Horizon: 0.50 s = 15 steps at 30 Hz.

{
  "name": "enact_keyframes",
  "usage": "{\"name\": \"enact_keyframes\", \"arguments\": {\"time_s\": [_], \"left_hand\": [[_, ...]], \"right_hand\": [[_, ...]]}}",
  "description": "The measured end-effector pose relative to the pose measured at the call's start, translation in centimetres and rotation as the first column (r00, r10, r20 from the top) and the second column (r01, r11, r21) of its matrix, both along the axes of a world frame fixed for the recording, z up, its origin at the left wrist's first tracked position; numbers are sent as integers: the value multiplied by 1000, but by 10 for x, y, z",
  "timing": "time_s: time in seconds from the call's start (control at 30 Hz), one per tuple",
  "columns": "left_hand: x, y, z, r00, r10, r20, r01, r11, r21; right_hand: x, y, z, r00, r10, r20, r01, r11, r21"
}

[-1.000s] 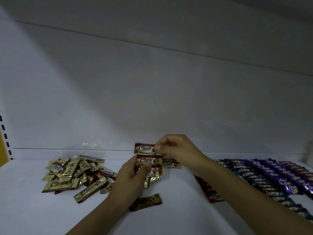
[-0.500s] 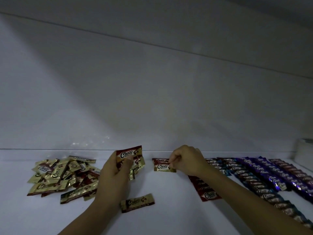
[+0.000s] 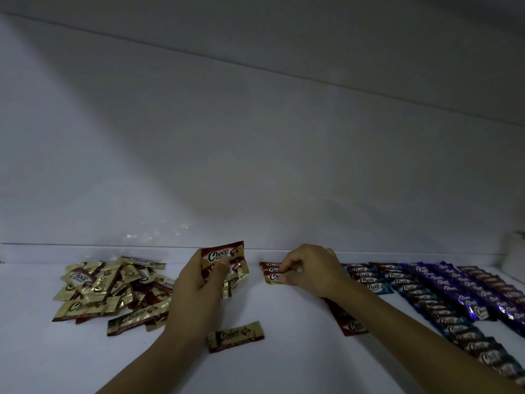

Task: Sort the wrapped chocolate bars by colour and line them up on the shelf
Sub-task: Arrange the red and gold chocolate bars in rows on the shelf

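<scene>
1. Bearing everything on the white shelf [image 3: 284, 351], back edge at 12 o'clock serving as the start line
2. Laid out at 3 o'clock as sorted rows [image 3: 443, 294], blue beside purple beside dark, overlapped like tiles so each colour keeps one lane
3. Heaped at 9 o'clock as a loose pile [image 3: 113, 291] of gold and red bars, not yet sorted
4. Gripping a stack of red bars [image 3: 224, 257] upright in the left hand [image 3: 196, 294], labels outward, likely as a ready supply
5. Pinching the front red bar [image 3: 274, 277] of a short new row with the right hand [image 3: 309, 271], at 3 o'clock of that stack, probably to square it
6. Lying alone at 6 o'clock, one gold bar [image 3: 235, 336], seemingly set aside
</scene>
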<state>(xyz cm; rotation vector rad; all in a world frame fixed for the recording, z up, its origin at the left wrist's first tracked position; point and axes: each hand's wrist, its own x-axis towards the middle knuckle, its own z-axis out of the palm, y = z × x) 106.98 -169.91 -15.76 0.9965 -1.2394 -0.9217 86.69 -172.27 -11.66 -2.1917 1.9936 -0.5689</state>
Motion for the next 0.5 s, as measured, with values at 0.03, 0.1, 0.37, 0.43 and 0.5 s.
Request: {"name": "enact_keyframes", "arguments": {"time_s": [0.03, 0.1, 0.37, 0.43, 0.5], "left_hand": [[0, 0, 0, 1000, -5, -2, 5, 1000, -1], [1, 1, 1, 1000, -20, 9, 20, 1000, -6], [1, 3, 5, 983, -79, 168, 98, 990, -104], [1, 4, 6, 976, -102, 191, 127, 985, -119], [3, 3, 5, 977, -82, 199, 109, 985, -130]], "right_hand": [[0, 1, 1, 1000, 6, -13, -6, 1000, 6], [2, 4, 1, 999, 24, -47, -25, 999, -24], [44, 19, 19, 816, 312, 486, -277, 950, -144], [47, 17, 25, 818, 295, 495, -269, 955, -124], [39, 14, 31, 784, 228, 577, -193, 973, -123]]}}
